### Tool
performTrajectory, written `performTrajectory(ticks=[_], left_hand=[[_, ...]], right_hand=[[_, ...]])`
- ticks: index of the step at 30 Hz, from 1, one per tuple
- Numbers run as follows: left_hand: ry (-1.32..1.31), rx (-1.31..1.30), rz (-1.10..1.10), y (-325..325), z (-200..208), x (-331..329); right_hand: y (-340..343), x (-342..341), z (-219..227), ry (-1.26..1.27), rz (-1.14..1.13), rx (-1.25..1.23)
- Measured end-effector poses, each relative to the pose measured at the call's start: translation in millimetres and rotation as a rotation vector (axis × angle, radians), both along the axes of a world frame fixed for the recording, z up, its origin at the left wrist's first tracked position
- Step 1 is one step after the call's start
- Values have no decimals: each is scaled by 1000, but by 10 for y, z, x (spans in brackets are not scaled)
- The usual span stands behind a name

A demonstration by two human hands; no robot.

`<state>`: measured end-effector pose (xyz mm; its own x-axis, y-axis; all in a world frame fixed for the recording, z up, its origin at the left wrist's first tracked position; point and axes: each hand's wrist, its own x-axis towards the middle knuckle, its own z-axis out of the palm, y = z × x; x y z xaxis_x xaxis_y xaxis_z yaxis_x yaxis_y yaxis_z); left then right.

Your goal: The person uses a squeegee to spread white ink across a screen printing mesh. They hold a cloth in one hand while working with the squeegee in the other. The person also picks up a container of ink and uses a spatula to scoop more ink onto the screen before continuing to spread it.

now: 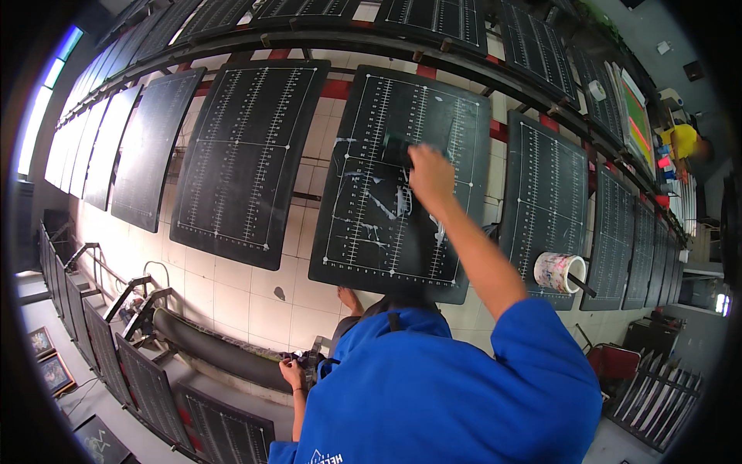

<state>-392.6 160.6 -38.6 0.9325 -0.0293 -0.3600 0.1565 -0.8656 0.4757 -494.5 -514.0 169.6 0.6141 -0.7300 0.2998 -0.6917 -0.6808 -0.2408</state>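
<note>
A black rectangular board (456,108) with white ruled scales and dots lies before me, smeared with whitish streaks below its middle. My right hand (431,178) reaches over it, fingers closed round a dark, blocky tool (396,149). The tool is at the board's upper middle; motion blur and its dark colour hide its exact kind. Low beside my waist, my left hand (291,373) has bent fingers against a dark bundle (311,363). What those fingers hold, if anything, cannot be made out.
A paint-stained white tub (550,272) with a dark stick in it stands on the board to the right. More marked boards (247,155) lie in rows on dark rails. A long dark padded roll (216,348) lies at lower left. A person in yellow (680,142) is far right.
</note>
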Motion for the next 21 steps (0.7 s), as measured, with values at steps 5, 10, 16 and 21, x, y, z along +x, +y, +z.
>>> performTrajectory(ticks=[5, 10, 16, 21], left_hand=[[138, -78, -3, -75, -349, 270], [278, -406, 47, -431, -372, 708], [321, -418, -12, -529, -209, 1002], [405, -316, -21, -171, -397, 1007]], right_hand=[[1619, -510, 162, 31, 125, 170], [1721, -392, 579, 73, 23, 373], [1388, -694, 321, 101, -131, 144], [2244, -967, 347, 99, -119, 193]])
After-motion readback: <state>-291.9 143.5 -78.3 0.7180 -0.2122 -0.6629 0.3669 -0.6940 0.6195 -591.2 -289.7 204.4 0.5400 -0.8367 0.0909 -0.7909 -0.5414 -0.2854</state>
